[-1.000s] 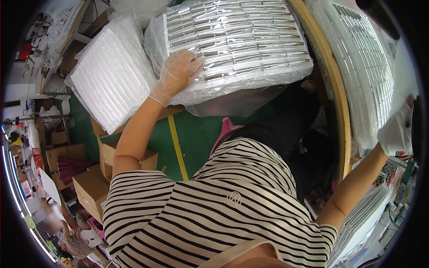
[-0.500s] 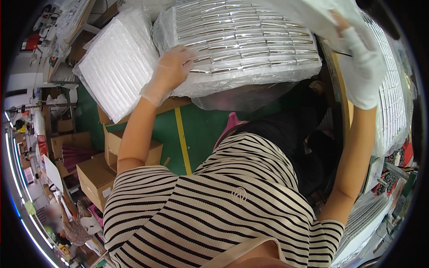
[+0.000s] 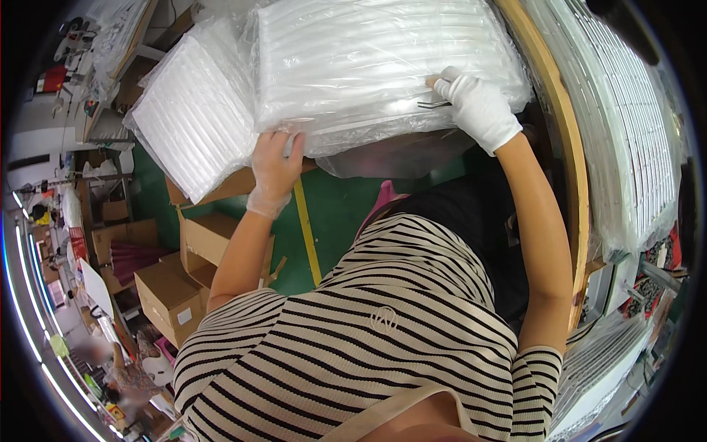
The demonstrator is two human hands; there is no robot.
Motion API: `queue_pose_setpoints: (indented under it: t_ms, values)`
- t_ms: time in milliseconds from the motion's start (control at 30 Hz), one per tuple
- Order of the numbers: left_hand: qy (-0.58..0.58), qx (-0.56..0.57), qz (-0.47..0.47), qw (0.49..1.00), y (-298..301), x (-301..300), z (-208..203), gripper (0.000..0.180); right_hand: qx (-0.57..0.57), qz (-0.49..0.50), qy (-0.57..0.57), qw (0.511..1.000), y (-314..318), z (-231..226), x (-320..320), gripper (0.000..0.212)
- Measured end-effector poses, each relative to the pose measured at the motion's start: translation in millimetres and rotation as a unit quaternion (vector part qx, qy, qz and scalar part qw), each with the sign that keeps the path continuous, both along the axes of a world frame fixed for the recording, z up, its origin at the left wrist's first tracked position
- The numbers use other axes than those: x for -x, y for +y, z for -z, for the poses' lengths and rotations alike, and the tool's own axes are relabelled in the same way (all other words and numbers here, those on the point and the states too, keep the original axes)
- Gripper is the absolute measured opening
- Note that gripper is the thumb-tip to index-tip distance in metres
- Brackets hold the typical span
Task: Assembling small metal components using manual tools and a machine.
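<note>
A white ribbed sheet point(image 3: 368, 51), seen through clear plastic film, lies on the stack in front of me and covers the shiny metal strips. My left hand point(image 3: 274, 168), in a thin clear glove, has its fingers bent over the sheet's near left corner, the thumb to the right of them; film partly veils the fingertips. Above the near right part of the stack is my right hand point(image 3: 479, 110) in a white glove with a bare fingertip. It is closed on tweezers point(image 3: 433, 104), whose dark prongs point left.
A second wrapped ribbed white stack point(image 3: 188, 110) leans at the left. Cardboard boxes point(image 3: 171, 291) stand on the green floor beside a yellow line point(image 3: 307, 236). A wooden edge point(image 3: 563, 110) runs along the right, with a rack of wrapped shiny strips point(image 3: 626, 125) beyond. Another person point(image 3: 136, 368) is far left.
The white sheet has come down over the shiny strips. My right hand has moved from the far right leftward over the stack, and my left hand has drawn back to the near corner.
</note>
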State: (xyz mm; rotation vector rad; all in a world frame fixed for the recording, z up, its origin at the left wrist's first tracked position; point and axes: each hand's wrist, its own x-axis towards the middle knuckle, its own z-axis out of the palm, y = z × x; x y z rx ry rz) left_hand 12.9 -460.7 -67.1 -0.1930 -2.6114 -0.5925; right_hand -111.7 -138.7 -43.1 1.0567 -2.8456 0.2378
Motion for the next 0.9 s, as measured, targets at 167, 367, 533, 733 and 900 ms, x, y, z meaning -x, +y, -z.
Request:
queue_pose_setpoints:
  t_ms: [167,367,533,733,900]
  values:
    - [0.032,0.057,0.080,0.995,38.8,-28.3,-18.5,0.023,-0.006,0.009,-0.034,0.999,-7.8,9.3,-4.5,0.036]
    - [-0.062,0.189,0.140,0.970,86.5,66.4,-38.9,0.063,0.054,0.030,-0.073,0.995,7.7,-1.2,-18.1,0.033]
    - [-0.182,0.212,0.149,0.948,66.7,95.6,-24.9,0.054,0.175,0.312,-0.086,0.930,72.1,10.8,-19.7,0.032]
    - [-0.230,0.113,0.185,0.949,77.4,107.1,-33.8,0.045,0.521,0.343,0.002,0.781,92.4,-62.4,-85.8,0.033]
    - [-0.244,0.114,0.209,0.940,76.6,113.3,-37.8,0.052,0.507,0.339,0.190,0.769,138.1,-71.5,-199.7,0.031]
